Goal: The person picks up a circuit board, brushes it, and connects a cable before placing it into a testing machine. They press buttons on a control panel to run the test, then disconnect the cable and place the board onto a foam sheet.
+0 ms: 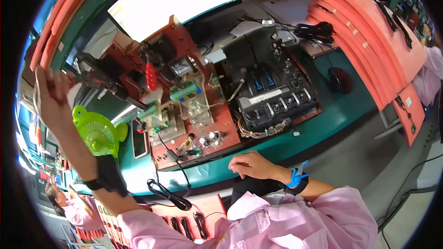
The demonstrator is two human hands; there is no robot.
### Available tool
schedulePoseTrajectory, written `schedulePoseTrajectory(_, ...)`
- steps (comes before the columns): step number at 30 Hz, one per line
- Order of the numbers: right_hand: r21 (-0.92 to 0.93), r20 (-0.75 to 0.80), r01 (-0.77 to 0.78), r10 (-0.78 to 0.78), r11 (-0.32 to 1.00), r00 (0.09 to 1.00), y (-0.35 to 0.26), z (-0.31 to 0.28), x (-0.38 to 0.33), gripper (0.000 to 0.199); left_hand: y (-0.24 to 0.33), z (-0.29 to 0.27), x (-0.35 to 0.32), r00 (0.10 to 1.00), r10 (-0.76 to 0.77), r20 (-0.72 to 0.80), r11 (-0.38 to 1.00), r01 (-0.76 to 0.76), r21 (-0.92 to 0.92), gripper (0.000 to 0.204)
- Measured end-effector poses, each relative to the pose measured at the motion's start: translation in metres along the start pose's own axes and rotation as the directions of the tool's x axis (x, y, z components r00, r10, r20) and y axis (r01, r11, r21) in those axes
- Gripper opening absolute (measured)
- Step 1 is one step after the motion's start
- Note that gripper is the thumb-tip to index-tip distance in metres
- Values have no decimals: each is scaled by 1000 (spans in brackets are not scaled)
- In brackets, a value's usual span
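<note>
The left hand, grip unclear, is raised by the toggle clamp, perhaps for leverage; the right hand, contents hidden, curls near the tabletop.

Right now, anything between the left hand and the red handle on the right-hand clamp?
Yes: in this view the left-hand clamp, dark-bodied, lies across the straight line from the left hand to the red handle. Depth clearance can't be judged from this one view.
</note>
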State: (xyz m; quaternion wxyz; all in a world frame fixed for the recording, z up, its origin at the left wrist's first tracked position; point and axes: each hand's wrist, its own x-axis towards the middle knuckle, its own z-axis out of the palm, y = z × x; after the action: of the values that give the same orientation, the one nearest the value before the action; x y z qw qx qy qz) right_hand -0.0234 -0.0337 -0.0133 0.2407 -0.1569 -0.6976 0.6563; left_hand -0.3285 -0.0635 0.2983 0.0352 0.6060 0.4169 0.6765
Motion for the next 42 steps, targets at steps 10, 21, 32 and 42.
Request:
schedulePoseTrajectory(10, -2, -13, 19, -19, 1000, 1000, 3, -3, -2, 19, -22, 41, -29, 984, 152, -97, 988, -148, 52, 31)
schedulePoseTrajectory(21, -23, 30, 42, -42, 999, 999, 1, 1, -6, 15, -27, 50, -85, 956, 284, -75, 760, -177, 625, 19)
schedulePoseTrajectory(32, -46, -6, 58, -59, 997, 998, 2, -1, 3, 13, -39, -12, -284, 778, -622, -92, 91, 188, 978, 19)
schedulePoseTrajectory(42, -10, -68, -25, 24, 1000, 997, -3, 2, -3, 10, -39, 14, -299, 900, -405, -158, 262, 280, 923, 25)
